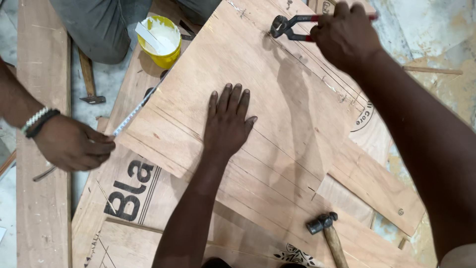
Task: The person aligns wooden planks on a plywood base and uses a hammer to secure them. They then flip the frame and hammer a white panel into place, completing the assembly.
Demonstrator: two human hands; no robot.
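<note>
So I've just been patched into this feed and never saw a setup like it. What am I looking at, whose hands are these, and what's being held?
There is no machine here. One camera sits on a person's head and looks down at their bare hands. The left hand lies flat on a plywood sheet. The right hand grips a pair of pincers at the sheet's far edge. The hand with wristbands at the left belongs to a co-worker, who holds a tape measure along the sheet's edge. A hammer lies near the bottom, a second hammer at the upper left, and a yellow tub of white paste stands at the top.
</note>
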